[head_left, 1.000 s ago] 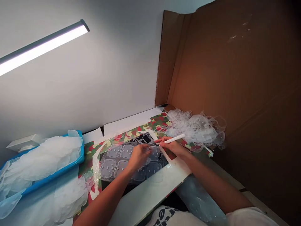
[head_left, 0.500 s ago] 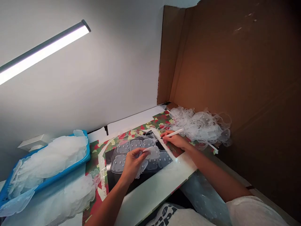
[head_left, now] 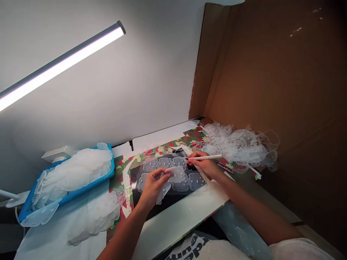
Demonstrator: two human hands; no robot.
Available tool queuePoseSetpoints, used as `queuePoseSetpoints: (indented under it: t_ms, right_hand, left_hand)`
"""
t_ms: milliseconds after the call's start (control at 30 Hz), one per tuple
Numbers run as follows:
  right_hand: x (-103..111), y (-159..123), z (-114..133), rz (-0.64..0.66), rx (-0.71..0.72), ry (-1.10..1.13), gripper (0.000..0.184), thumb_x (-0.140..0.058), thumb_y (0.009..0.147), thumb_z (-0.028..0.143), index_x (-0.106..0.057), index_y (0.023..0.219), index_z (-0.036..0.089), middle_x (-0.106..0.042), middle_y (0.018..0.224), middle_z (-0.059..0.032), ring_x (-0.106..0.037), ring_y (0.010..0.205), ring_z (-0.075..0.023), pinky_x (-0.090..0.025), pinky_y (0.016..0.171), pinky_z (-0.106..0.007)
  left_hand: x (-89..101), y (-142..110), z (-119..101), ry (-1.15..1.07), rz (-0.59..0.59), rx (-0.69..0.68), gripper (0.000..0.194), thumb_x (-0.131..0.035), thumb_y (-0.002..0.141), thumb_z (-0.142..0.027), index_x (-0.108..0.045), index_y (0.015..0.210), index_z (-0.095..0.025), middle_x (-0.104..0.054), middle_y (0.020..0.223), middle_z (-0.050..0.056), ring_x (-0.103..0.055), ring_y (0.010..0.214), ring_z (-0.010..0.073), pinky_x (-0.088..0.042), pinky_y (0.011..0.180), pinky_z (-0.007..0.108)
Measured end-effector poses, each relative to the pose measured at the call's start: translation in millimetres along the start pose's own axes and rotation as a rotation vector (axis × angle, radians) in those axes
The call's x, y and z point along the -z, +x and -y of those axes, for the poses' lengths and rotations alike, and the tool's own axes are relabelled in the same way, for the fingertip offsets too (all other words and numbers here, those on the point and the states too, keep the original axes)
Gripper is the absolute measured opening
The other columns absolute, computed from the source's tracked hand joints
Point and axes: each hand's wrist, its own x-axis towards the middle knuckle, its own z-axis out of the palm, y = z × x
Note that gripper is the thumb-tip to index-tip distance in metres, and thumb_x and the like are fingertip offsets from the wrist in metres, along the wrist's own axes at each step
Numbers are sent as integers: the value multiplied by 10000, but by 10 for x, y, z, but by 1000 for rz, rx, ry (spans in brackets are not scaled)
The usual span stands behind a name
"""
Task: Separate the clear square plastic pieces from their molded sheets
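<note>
My left hand (head_left: 153, 186) pinches a small translucent silicone pad (head_left: 176, 174) lifted off a moulded sheet of such pads (head_left: 166, 164), which lies on a black mat (head_left: 151, 207). A second loose piece hangs below the same fingers. My right hand (head_left: 204, 164) grips a thin white pen-like tool (head_left: 206, 157), its tip resting at the sheet's far right edge.
A blue tray (head_left: 108, 173) heaped with translucent pieces stands at the left, more pieces (head_left: 94, 216) in front of it. A tangle of clear trimmings (head_left: 241, 144) lies at the right against a cardboard wall (head_left: 271, 72). A lamp bar (head_left: 62, 63) hangs above.
My left hand has lifted a pad off the sheet and holds it up. The right hand with the tool has stayed at the sheet's right edge. The camera has swung left.
</note>
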Motion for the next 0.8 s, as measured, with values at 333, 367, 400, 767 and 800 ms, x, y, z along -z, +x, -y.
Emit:
queuePoseSetpoints:
  t_ms: [333, 367, 400, 767, 800]
  right_hand:
    - [-131, 57, -47, 289, 238, -486, 87, -584, 802, 196, -604, 721, 223, -684, 1017, -35, -612, 905, -202, -451, 809, -336]
    - [-144, 61, -41, 295, 239, -498, 82, -581, 800, 196, -611, 730, 223, -685, 1014, -36, -610, 897, -203, -454, 801, -333]
    - [-157, 64, -33, 301, 240, -508, 81, -578, 801, 198, -615, 732, 222, -686, 1006, -37, -610, 890, -204, -456, 791, -328]
    - [-209, 30, -119, 357, 328, -581, 125, -527, 864, 207, -607, 770, 220, -669, 1027, -43, -591, 1001, -220, -449, 880, -347]
    - [-221, 21, -139, 374, 352, -590, 132, -523, 875, 218, -613, 778, 217, -668, 1057, -54, -581, 1036, -230, -444, 901, -359]
  left_hand:
    - [-57, 28, 92, 1139, 101, -267, 458, -510, 782, -103, -553, 1213, -254, -567, 1201, 65, -628, 878, 182, -459, 716, 275]
    - [-100, 6, 111, 1214, 165, -275, 548, -491, 789, -87, -502, 1303, -279, -488, 1346, 86, -639, 929, 196, -476, 731, 287]
    - [-138, -13, 131, 1285, 206, -272, 592, -469, 802, -80, -468, 1355, -291, -406, 1440, 106, -644, 969, 216, -491, 744, 304]
    - [-141, -23, 252, 1446, 273, -258, 637, -434, 825, -85, -448, 1428, -291, -281, 1561, 174, -628, 1060, 318, -535, 772, 406]
    - [-133, -23, 256, 1444, 277, -259, 639, -433, 828, -86, -445, 1430, -301, -282, 1563, 167, -631, 1051, 313, -534, 775, 405]
